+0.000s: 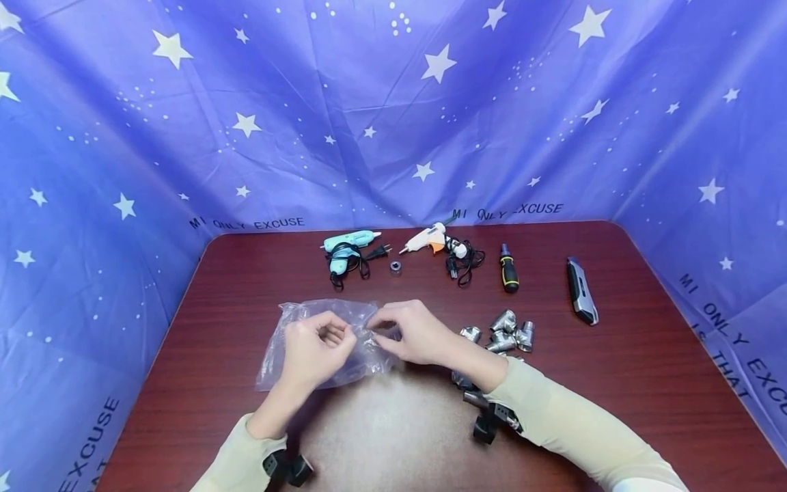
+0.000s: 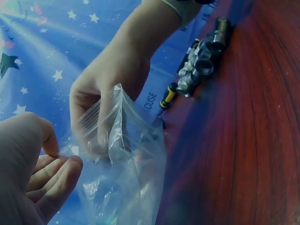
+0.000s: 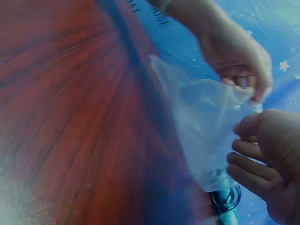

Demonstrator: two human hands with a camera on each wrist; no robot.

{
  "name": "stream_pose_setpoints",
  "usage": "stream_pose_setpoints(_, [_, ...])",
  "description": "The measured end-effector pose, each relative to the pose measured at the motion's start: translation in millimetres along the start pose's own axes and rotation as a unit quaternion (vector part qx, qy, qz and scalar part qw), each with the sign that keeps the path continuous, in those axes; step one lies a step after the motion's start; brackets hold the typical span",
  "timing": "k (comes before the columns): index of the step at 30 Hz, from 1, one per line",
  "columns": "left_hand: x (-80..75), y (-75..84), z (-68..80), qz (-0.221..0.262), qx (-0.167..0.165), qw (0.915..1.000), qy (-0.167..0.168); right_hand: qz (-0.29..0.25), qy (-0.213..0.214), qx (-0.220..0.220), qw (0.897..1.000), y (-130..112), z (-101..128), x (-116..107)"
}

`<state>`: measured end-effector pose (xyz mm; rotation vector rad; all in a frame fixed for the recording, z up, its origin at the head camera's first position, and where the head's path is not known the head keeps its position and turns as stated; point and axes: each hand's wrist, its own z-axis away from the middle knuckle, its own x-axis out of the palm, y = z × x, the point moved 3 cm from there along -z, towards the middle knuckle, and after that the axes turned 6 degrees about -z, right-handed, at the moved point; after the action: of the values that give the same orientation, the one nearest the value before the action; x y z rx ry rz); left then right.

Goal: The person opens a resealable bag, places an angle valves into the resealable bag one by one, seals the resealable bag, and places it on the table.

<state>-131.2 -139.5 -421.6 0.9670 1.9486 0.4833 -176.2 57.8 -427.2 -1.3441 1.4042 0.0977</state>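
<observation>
Two hands, left [image 1: 316,345] and right [image 1: 410,333], fingertips pinching mouth of clear crinkled plastic zip bag [image 1: 289,355] at frame centre, opening under way; next, presumably, wider spread to admit silver metal sockets [image 1: 507,333] lower right.

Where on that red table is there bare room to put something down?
The table's right side, beyond the utility knife and metal sockets, is bare. So is the left strip beside the plastic bag, below the teal glue gun. The middle is crowded: both hands, bag, sockets.
</observation>
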Motion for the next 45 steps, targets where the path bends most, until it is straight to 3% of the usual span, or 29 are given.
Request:
stream_pose_setpoints(5, [6.0, 6.4, -1.0, 0.029, 0.01, 0.999, -0.033, -0.004, -0.016, -0.017, 1.0, 4, 2, 7])
stream_pose_setpoints(9, [4.3, 5.0, -3.2, 0.035, 0.055, 0.9964, -0.054, -0.01, -0.037, -0.021, 0.999, 6, 5, 9])
stream_pose_setpoints(11, [1.2, -0.8, -4.4, 0.014, 0.082, 0.9944, -0.066, -0.018, -0.047, -0.023, 0.998, 5, 6, 9])
stream_pose_setpoints(13, [-1.2, -9.5, -5.7, -0.038, 0.101, 0.9905, -0.086, -0.024, -0.056, -0.028, 0.998, 5, 8, 9])
stream_pose_setpoints(16, [-0.2, -25.3, -7.3, -0.111, 0.114, 0.977, -0.142, -0.034, -0.07, -0.031, 0.997, 3, 9, 9])
stream_pose_setpoints(19, [2.6, -38.2, -5.1, -0.141, 0.113, 0.9637, -0.196, -0.046, -0.086, -0.028, 0.995, 3, 11, 10])
stream_pose_setpoints(22, [5.1, -46.2, -0.2, -0.139, 0.112, 0.9583, -0.223, -0.052, -0.094, -0.022, 0.994, 3, 12, 10])
stream_pose_setpoints(28, [9.7, -54.9, 6.2, -0.149, 0.127, 0.9539, -0.228, -0.067, -0.088, -0.011, 0.994, 5, 14, 9])
stream_pose_setpoints(32, [11.4, -59.5, 9.1, -0.135, 0.123, 0.9573, -0.224, -0.048, -0.077, -0.022, 0.996, 5, 15, 6])
stream_pose_setpoints(38, [12.4, -64.0, 14.6, -0.103, 0.111, 0.9632, -0.222, -0.07, -0.097, -0.019, 0.993, 6, 15, 6])
stream_pose_setpoints(45, [12.7, -65.8, 19.0, -0.094, 0.113, 0.9671, -0.208, 0.01, -0.124, -0.022, 0.992, 8, 16, 0])
